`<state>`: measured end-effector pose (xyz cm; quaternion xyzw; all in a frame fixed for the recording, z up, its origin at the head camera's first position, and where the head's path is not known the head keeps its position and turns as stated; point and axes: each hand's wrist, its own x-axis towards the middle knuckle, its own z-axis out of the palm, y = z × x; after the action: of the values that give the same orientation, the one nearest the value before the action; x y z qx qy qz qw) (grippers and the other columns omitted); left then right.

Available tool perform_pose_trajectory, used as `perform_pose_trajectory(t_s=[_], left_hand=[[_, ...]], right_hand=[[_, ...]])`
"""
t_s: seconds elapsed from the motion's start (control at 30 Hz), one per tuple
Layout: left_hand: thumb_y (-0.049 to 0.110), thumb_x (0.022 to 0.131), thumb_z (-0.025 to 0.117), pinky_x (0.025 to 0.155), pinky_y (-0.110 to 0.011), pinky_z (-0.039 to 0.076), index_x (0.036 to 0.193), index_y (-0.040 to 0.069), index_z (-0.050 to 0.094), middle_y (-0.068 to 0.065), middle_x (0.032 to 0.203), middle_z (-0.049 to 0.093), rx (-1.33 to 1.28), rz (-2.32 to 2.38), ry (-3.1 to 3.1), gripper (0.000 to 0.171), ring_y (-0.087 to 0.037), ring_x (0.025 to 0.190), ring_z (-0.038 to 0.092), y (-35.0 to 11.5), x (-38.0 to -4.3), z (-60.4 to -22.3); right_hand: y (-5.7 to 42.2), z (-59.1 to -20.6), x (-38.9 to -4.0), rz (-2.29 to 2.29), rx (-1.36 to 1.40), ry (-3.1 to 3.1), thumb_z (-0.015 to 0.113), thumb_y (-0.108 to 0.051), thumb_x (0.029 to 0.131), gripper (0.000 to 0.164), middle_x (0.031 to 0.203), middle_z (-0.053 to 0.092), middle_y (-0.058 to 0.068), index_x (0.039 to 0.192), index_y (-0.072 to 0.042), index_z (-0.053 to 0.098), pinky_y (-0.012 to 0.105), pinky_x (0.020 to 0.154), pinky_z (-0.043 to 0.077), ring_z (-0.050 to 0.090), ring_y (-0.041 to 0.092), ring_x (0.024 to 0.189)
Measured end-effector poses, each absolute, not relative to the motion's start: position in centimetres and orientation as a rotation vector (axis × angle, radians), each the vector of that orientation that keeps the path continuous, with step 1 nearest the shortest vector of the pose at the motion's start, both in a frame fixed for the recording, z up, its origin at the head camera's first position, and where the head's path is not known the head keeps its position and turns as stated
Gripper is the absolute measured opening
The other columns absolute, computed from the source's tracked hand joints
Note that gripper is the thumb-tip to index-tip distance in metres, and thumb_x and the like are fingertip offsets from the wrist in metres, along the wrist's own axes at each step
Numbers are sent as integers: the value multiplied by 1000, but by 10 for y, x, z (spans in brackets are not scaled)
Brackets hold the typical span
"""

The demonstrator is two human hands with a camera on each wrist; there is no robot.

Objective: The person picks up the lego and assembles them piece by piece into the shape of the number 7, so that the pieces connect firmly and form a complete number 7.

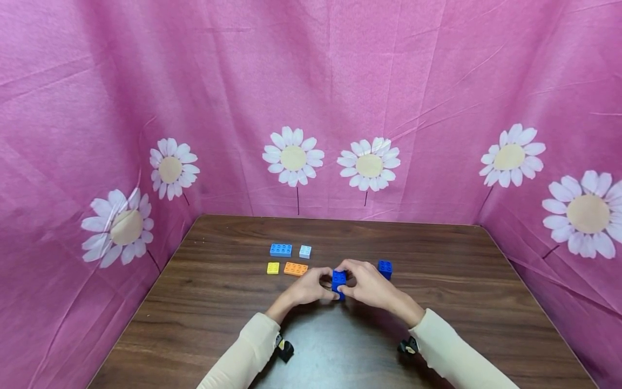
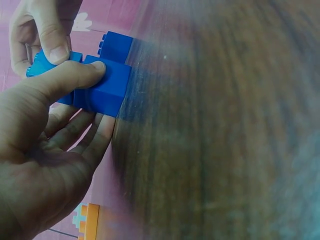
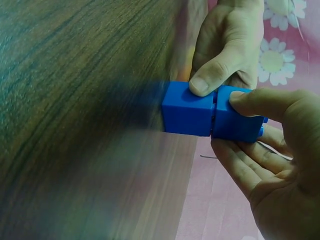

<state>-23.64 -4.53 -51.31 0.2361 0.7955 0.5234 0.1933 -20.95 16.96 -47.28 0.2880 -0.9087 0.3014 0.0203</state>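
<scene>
Two dark blue toy bricks stand one above the other on the table, between the hands. My left hand [image 1: 311, 286] pinches the lower blue brick [image 3: 187, 117], thumb on one side and fingers on the other. The upper blue brick [image 3: 237, 122] is gripped by my right hand [image 1: 369, 283] in the same way, its studs facing up. In the right wrist view a thin dark seam runs between the two bricks. Just right of the right hand, another blue brick [image 1: 385, 269] sits on the table.
Behind and left of the hands lie a yellow brick [image 1: 273, 268], an orange brick [image 1: 295, 269], a longer blue brick [image 1: 281, 249] and a pale blue brick [image 1: 305, 252]. A pink flowered cloth [image 1: 330, 97] hangs around the wooden table [image 1: 437, 302].
</scene>
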Motion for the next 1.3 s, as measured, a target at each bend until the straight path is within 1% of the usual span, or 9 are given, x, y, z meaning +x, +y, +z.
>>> perform_pose_trajectory(t_s=[0.3, 0.43, 0.57, 0.73, 0.87, 1.07, 1.3], left_hand=[[5, 87, 85, 89, -24, 61, 119, 1, 70, -10, 111, 76, 664, 1480, 2217, 35, -13, 102, 73, -46, -237, -511], [5, 88, 85, 88, -24, 61, 121, 0, 70, -11, 112, 76, 669, 1476, 2211, 36, -14, 103, 72, -46, -239, -511], [6, 88, 85, 88, -24, 61, 120, 0, 70, -11, 113, 76, 655, 1472, 2206, 36, -15, 103, 73, -46, -239, -511], [6, 87, 86, 89, -25, 61, 119, -1, 70, -11, 113, 77, 648, 1473, 2208, 36, -17, 104, 73, -47, -239, -510], [5, 86, 85, 90, -26, 61, 120, -2, 69, -12, 113, 77, 658, 1471, 2215, 38, -19, 105, 73, -48, -239, -510], [6, 86, 85, 83, -22, 59, 120, -1, 69, -11, 110, 77, 655, 1441, 2236, 38, -16, 100, 72, -46, -235, -508], [4, 85, 86, 86, -23, 60, 118, -1, 69, -13, 110, 77, 673, 1433, 2242, 37, -17, 101, 72, -44, -233, -509]], right_hand=[[167, -470, -212, 969, 892, -2830, 86, -12, 90, 29, 111, 78, 8, 115, -8, 72, 38, 81, 65, 77, 19, 97], [167, -469, -212, 964, 879, -2846, 86, -12, 90, 29, 110, 78, 7, 115, -7, 72, 35, 80, 65, 76, 18, 96], [166, -468, -213, 970, 887, -2847, 86, -12, 89, 30, 110, 78, 7, 115, -7, 72, 30, 79, 64, 76, 16, 96], [166, -467, -214, 977, 905, -2839, 87, -13, 89, 30, 107, 78, 4, 114, -8, 73, 24, 77, 60, 73, 12, 93], [166, -467, -215, 990, 903, -2841, 88, -13, 88, 29, 105, 78, 4, 113, -8, 74, 23, 76, 59, 72, 11, 91], [166, -467, -211, 1035, 842, -2876, 88, -10, 87, 28, 104, 79, 6, 110, -9, 73, 24, 76, 60, 75, 15, 93], [166, -468, -210, 1099, 799, -2901, 88, -7, 86, 28, 100, 79, 6, 110, -9, 73, 21, 68, 58, 72, 11, 85]])
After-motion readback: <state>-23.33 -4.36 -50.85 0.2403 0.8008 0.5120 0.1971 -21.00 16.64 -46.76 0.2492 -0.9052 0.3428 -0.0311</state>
